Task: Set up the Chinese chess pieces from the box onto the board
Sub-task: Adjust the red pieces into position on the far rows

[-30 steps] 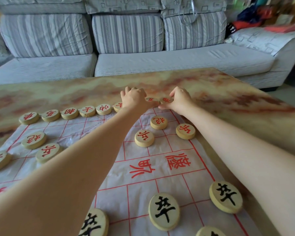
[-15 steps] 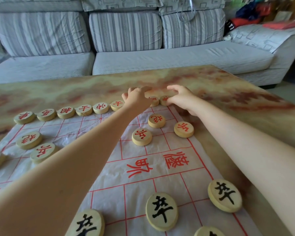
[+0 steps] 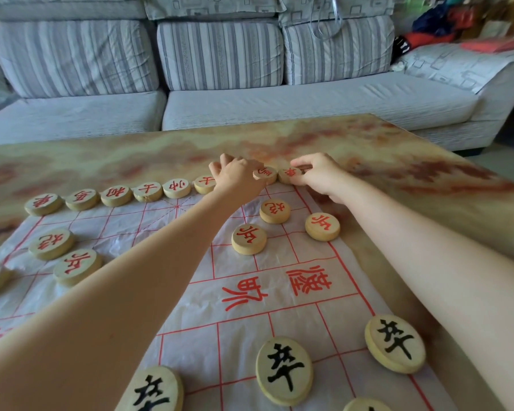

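at the far edge of the board, a thin, crinkled white sheet printed with a red grid, both bare hands meet over the back row. the left hand is curled, knuckles up, and its fingers grip the near side of the second disc, a thick round slice of pale wood with a red character carved in its flat top. just beside it, touching or nearly so, the corner disc is pinched between the thumb and bent fingers of the right hand, at the grid's far right corner.

to the left a row of red-lettered discs runs edge to edge along the same line. three more red ones lie apart on the grid below the hands, and others sit at the left edge. nearer the camera, the black-lettered discs lie flat and well apart, with smooth rounded rims.

the sheet lies on a glossy table whose top is marbled in olive, cream and rust streaks. behind stands a sofa with plump grey striped cushions.
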The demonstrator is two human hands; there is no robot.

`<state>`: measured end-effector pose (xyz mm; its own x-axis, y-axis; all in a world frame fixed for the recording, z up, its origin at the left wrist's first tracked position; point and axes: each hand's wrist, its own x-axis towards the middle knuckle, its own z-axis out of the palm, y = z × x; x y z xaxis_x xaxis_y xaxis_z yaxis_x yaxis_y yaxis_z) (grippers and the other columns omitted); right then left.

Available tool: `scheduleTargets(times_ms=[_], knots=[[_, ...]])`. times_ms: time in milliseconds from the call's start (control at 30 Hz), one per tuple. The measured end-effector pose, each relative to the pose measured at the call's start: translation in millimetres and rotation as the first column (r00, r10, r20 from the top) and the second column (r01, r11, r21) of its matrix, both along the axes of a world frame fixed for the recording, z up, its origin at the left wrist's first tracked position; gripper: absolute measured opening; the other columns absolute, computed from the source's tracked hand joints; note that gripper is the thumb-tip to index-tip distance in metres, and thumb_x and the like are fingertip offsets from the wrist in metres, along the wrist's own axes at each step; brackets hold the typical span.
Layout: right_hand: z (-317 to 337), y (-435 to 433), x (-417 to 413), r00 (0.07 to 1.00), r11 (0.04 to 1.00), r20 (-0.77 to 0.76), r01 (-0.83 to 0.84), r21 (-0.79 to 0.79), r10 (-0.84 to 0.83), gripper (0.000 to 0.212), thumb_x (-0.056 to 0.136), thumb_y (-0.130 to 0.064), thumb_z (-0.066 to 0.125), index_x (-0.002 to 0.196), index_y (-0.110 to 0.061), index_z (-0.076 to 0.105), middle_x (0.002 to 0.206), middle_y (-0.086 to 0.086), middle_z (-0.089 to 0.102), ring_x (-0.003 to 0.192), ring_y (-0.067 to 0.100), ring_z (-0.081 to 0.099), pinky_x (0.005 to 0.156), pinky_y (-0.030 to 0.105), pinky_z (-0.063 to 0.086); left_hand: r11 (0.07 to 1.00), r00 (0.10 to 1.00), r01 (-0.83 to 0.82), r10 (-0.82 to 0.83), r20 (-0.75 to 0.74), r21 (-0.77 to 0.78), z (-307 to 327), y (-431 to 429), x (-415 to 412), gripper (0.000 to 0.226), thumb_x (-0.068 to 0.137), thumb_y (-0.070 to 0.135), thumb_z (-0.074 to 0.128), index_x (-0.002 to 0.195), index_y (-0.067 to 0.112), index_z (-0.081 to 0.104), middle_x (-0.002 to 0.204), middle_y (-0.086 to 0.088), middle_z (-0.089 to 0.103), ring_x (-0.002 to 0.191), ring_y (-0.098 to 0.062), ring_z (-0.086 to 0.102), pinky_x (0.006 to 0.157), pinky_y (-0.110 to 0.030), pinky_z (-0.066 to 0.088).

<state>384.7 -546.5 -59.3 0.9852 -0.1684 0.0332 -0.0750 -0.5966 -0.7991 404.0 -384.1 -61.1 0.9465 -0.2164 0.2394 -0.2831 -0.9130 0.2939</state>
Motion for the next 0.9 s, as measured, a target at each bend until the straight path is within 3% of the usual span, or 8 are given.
scheduleTargets(times_ms=[100,200,300,400,500,900], knots=[[-4,-2,-1,0.998,0.998,-0.018,-0.063,0.020,0.063,0.054,0.088,-0.001,0.054,0.138,-0.019,0.044,0.144,0.003,0.043,0.133,0.019,0.039,0.099,0.022,0.031,1.000,1.000,0.015,-0.015,-0.019,-0.027,3,-1,-2,0.044,0.086,0.037,0.046,0.130,0.033,0.047,0.127,0.000,0.056,0.126,-0.023,0.026,0.097,-0.038,0.021],[-7,-2,-3,0.999,0.996,0.011,-0.048,0.079,0.047,0.065,0.083,-0.022,0.069,0.140,-0.022,0.039,0.145,0.007,0.040,0.131,0.021,0.040,0.099,0.028,0.034,0.999,1.000,0.008,-0.008,0.011,-0.044,3,-1,-1,0.056,0.081,0.054,0.052,0.131,0.032,0.043,0.130,0.002,0.053,0.127,-0.024,0.026,0.097,-0.039,0.020],[-10,-2,-1,0.998,1.000,0.058,0.014,0.000,-0.014,0.076,0.070,-0.039,0.078,0.134,-0.017,0.045,0.138,0.008,0.044,0.125,0.021,0.044,0.103,0.033,0.038,1.000,1.000,-0.001,0.001,0.019,-0.025,3,0,1,0.069,0.069,0.069,0.055,0.126,0.029,0.049,0.123,0.001,0.057,0.122,-0.025,0.030,0.093,-0.038,0.022],[-12,-1,1,0.993,0.996,0.100,0.075,-0.057,-0.069,0.071,0.064,-0.044,0.080,0.123,-0.014,0.054,0.126,0.008,0.055,0.117,0.022,0.052,0.100,0.040,0.044,0.999,0.999,-0.026,0.027,0.024,-0.032,2,0,1,0.063,0.068,0.069,0.057,0.115,0.027,0.058,0.114,-0.001,0.062,0.118,-0.026,0.032,0.091,-0.038,0.022],[-13,0,2,0.990,0.995,0.118,0.084,-0.047,-0.078,0.061,0.066,-0.039,0.081,0.116,-0.012,0.061,0.119,0.009,0.062,0.113,0.024,0.056,0.095,0.039,0.048,0.997,0.999,-0.038,0.040,0.024,-0.066,1,0,2,0.051,0.073,0.062,0.059,0.111,0.028,0.060,0.110,0.000,0.064,0.115,-0.025,0.033,0.087,-0.036,0.021],[-20,3,6,0.980,0.985,0.180,0.114,-0.132,-0.089,0.054,0.072,-0.037,0.076,0.117,-0.011,0.063,0.123,0.012,0.058,0.117,0.026,0.053,0.100,0.038,0.042,0.993,1.000,-0.011,0.011,-0.007,-0.117,0,5,-2,0.050,0.075,0.058,0.059,0.115,0.028,0.059,0.112,0.000,0.064,0.117,-0.026,0.032,0.086,-0.037,0.022]])
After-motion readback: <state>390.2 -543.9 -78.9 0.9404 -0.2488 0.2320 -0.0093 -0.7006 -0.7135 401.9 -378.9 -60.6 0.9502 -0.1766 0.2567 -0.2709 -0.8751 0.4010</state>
